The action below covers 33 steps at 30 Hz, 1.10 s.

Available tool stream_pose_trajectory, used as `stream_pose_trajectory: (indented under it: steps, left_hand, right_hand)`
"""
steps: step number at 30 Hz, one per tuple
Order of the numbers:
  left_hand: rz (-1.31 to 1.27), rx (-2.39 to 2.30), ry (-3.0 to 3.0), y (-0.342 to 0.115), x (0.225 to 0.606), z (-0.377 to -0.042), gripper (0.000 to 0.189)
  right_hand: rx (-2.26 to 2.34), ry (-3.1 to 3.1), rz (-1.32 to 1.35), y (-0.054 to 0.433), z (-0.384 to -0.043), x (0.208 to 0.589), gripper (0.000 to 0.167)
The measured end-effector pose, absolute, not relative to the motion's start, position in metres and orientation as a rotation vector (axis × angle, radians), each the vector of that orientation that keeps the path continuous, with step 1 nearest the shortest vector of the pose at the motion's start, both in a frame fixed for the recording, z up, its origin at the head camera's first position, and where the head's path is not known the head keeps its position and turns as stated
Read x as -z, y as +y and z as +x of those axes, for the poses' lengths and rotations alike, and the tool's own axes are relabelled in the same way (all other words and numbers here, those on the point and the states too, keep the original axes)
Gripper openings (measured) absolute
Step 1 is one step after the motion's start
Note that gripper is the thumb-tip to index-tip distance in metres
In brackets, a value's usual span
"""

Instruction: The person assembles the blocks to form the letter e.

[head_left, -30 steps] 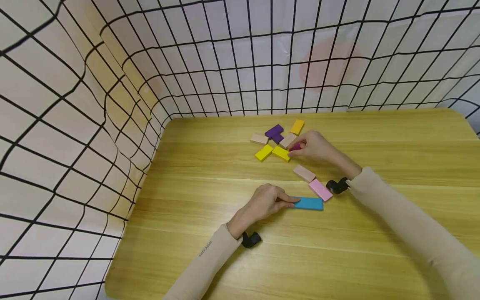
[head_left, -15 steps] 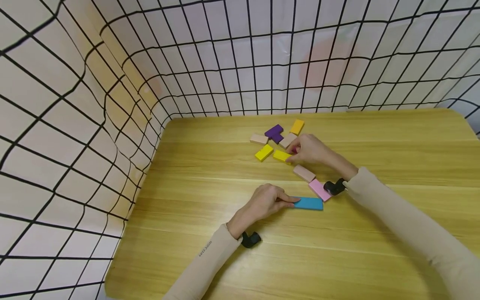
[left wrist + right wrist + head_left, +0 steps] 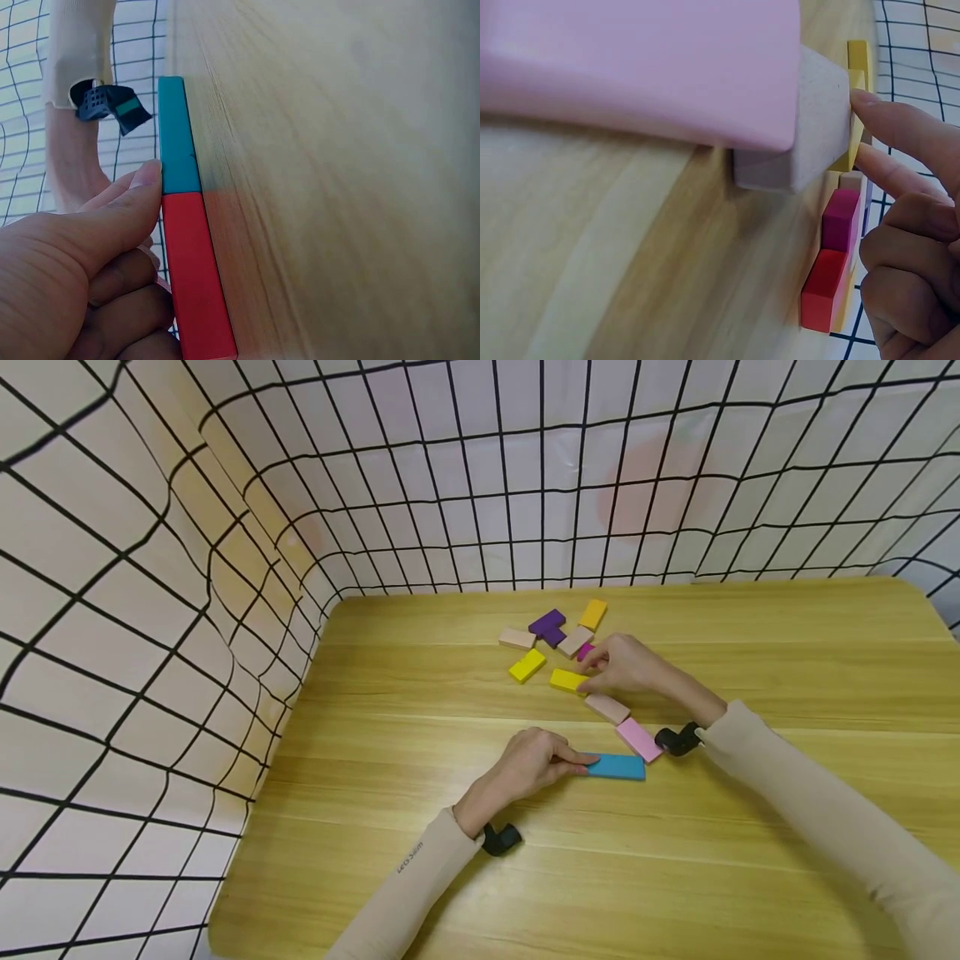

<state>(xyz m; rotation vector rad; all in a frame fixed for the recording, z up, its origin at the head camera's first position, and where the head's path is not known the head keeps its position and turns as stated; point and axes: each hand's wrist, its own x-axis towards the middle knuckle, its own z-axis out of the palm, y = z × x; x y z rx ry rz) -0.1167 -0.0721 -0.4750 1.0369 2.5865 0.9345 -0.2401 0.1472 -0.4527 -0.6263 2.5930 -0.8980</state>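
My left hand (image 3: 534,762) rests on the table and pinches a blue block (image 3: 618,767) at its left end. In the left wrist view the thumb lies against the blue block (image 3: 175,127) close to where it meets a red block (image 3: 196,277); the hand hides this red block in the head view. Farther back, my right hand (image 3: 626,664) pinches a yellow block (image 3: 567,680) between thumb and finger. The yellow block's right end is right at a beige block (image 3: 606,708), which is followed by a pink block (image 3: 639,740) reaching down to the blue one.
Behind the right hand lie a magenta block (image 3: 586,652), a red block (image 3: 825,289), more beige blocks (image 3: 576,641), purple blocks (image 3: 547,622) and an orange block (image 3: 593,614). Another yellow block (image 3: 528,666) sits left. Black-gridded white sheeting (image 3: 480,477) walls the wooden table (image 3: 390,710).
My right hand has drawn the yellow block slightly right and toward me, up to the beige block, uncovering part of the magenta block. My left hand stays in place.
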Motion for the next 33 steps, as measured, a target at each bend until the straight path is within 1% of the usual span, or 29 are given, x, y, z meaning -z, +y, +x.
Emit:
stream_pose_trajectory:
  steps: [33]
  left_hand:
    - [1.029,-0.92,2.592,-0.0709,0.4759,-0.1169,0.023]
  right_hand:
    - [0.927,2.537,-0.605,0.1496,-0.2388,0.4561,0.033]
